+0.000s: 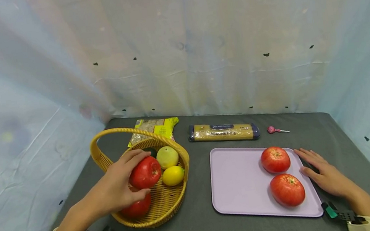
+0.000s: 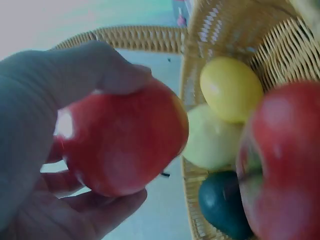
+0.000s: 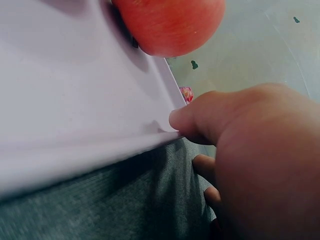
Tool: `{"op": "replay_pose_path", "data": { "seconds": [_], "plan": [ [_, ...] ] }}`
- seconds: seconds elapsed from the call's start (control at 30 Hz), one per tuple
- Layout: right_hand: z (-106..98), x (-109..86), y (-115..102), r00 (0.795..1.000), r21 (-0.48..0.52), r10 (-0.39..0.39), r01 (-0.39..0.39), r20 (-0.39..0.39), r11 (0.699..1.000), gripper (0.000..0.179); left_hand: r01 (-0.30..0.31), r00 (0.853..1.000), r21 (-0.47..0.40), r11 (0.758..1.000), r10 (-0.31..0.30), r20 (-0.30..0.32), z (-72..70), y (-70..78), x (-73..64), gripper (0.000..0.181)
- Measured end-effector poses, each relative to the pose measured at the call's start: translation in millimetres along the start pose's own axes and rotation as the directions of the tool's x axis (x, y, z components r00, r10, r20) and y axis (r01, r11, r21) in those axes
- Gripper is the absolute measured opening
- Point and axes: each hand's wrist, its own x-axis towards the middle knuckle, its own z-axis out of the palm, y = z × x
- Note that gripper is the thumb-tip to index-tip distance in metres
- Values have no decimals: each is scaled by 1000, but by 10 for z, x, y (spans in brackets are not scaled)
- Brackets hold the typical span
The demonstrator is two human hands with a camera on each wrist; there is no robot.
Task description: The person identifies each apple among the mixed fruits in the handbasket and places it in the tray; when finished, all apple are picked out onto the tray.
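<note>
My left hand (image 1: 121,187) grips a red apple (image 1: 145,172) just above the wicker basket (image 1: 168,206); the left wrist view shows fingers and thumb curled round the apple (image 2: 120,142). In the basket lie another red apple (image 1: 136,209), a pale green fruit (image 1: 167,156), a yellow lemon (image 1: 173,175) and a dark green fruit (image 2: 225,205). My right hand (image 1: 324,173) rests flat on the grey table, thumb touching the right rim of the lilac tray (image 1: 238,182). Two red apples (image 1: 275,159) (image 1: 287,189) sit on the tray.
A yellow-green snack packet (image 1: 153,129), a long pasta pack (image 1: 223,131) and a pink lollipop (image 1: 273,130) lie along the table's back edge. Pale cloth walls close in the table on three sides.
</note>
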Motion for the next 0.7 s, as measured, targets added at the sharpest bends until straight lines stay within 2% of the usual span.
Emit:
{"op": "replay_pose_path", "data": {
  "seconds": [0.1,0.2,0.43,0.6,0.7],
  "plan": [
    [5,-2,2,1000,1,-2,2,-3,1000,69,-67,997,-56,996,66,-27,26,69,-16,88],
    [4,-3,4,1000,3,-1,1,-2,1000,69,-136,991,-130,982,133,-35,44,153,-26,90],
    [0,-4,10,1000,5,3,-3,2,1000,69,-279,960,-230,932,268,-78,119,395,21,87],
    [4,-7,17,1000,8,2,-2,1,1000,69,-313,949,-296,902,304,-79,200,586,117,88],
    [5,-5,12,1000,7,6,-6,2,1000,69,-301,953,-329,895,296,-68,260,691,186,90]
  ]
}}
